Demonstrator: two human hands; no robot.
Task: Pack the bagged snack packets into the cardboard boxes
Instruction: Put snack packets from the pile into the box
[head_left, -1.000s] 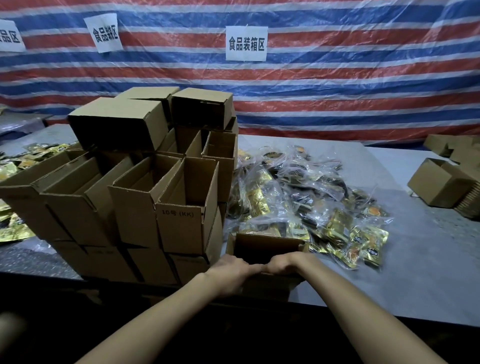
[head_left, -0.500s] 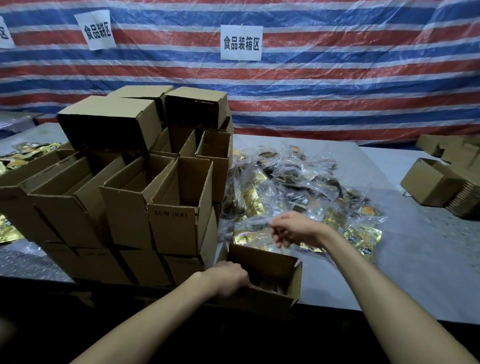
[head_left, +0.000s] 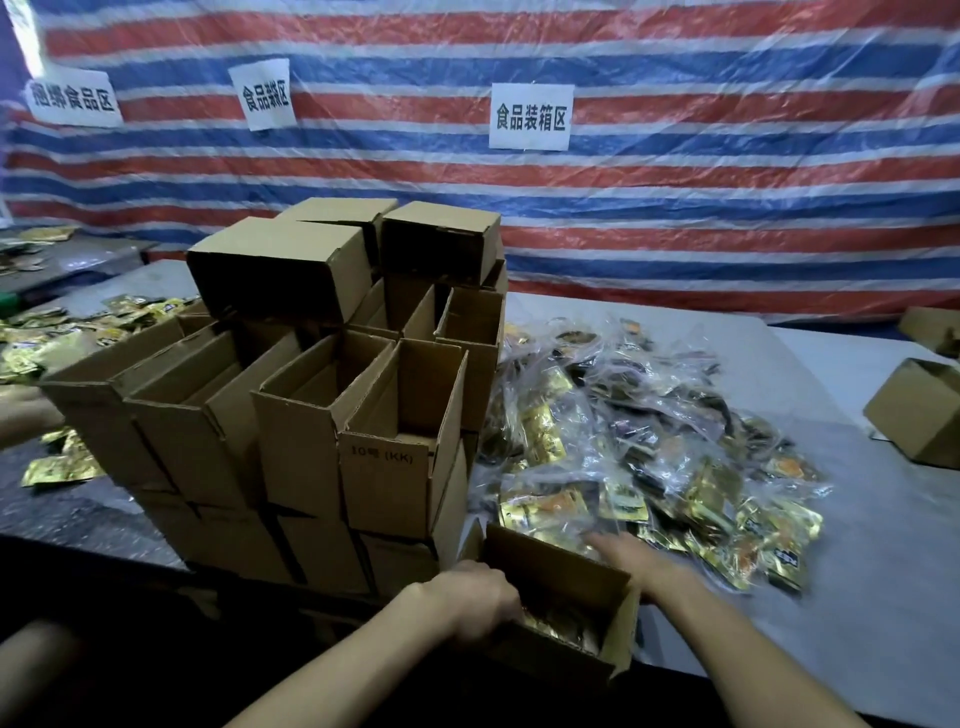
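Note:
An open cardboard box (head_left: 571, 577) sits at the table's near edge, with gold snack packets (head_left: 550, 626) lying inside it. My left hand (head_left: 467, 597) grips the box's near left rim, fingers curled over the edge. My right hand (head_left: 631, 558) lies just past the box's far right corner. Its fingers stretch flat towards the near edge of the pile, blurred by motion, and I see nothing held in them. The pile of clear bags filled with gold and dark snack packets (head_left: 649, 441) spreads over the grey table behind the box.
A tall stack of empty open cardboard boxes (head_left: 363, 415) stands directly left of the box and pile. More boxes (head_left: 919, 415) sit at the right edge. Loose gold packets (head_left: 52, 338) and another person's hand (head_left: 21, 415) are at far left. A striped tarp (head_left: 675, 208) hangs behind.
My right hand left the box rim, reached into the pile and pinched a bag, then came down beside the box's right corner. My left hand stayed on the box.

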